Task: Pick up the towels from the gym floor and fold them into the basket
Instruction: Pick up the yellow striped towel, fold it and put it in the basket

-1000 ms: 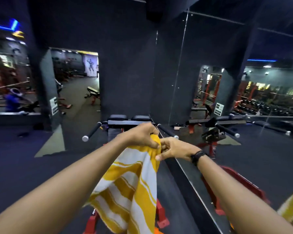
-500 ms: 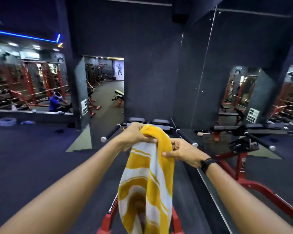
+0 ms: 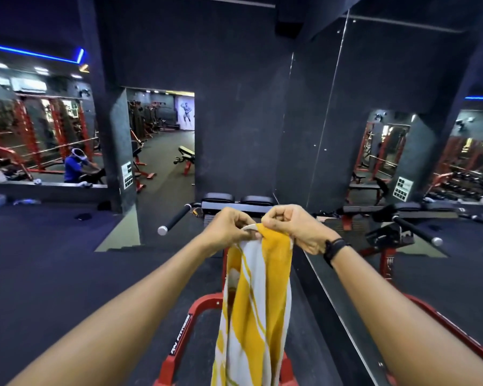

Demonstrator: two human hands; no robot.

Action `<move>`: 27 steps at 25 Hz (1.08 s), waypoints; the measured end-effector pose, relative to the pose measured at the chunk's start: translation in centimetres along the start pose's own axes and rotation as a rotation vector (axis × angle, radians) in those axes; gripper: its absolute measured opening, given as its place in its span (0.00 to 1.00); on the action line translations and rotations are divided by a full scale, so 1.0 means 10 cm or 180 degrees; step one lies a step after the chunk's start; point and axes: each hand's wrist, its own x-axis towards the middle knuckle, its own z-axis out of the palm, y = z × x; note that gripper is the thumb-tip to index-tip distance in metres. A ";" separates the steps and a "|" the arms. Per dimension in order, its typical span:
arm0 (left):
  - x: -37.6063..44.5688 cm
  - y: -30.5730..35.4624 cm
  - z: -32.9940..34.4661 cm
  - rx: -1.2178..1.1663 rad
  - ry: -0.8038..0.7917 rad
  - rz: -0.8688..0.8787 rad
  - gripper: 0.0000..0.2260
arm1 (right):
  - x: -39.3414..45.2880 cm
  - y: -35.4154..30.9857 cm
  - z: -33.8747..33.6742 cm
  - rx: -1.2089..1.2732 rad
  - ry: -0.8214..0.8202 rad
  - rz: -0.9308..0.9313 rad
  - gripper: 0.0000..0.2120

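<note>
A yellow and white striped towel [image 3: 258, 302] hangs straight down in front of me, off the floor. My left hand [image 3: 227, 228] pinches its top edge from the left. My right hand [image 3: 299, 228], with a black band on the wrist, pinches the same top edge right beside it. Both arms are stretched forward at chest height. The towel's lower end runs out of the bottom of the view. No basket is in view.
A red-framed gym machine [image 3: 179, 338] with black pads [image 3: 236, 200] and a chrome-tipped handle [image 3: 173, 221] stands directly below and ahead. A mirrored wall [image 3: 402, 162] runs along the right. Dark rubber floor [image 3: 53, 274] spreads to the left; a person in blue [image 3: 73, 168] sits far left.
My right hand has slid up to the towel's top edge, close to my left hand. The towel now hangs longer and narrower. My view has shifted slightly.
</note>
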 end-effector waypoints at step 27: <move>0.14 -0.02 -0.06 0.0915 0.0523 0.0568 0.17 | 0.09 -0.26 -0.04 -0.2301 0.0428 -0.0018 0.17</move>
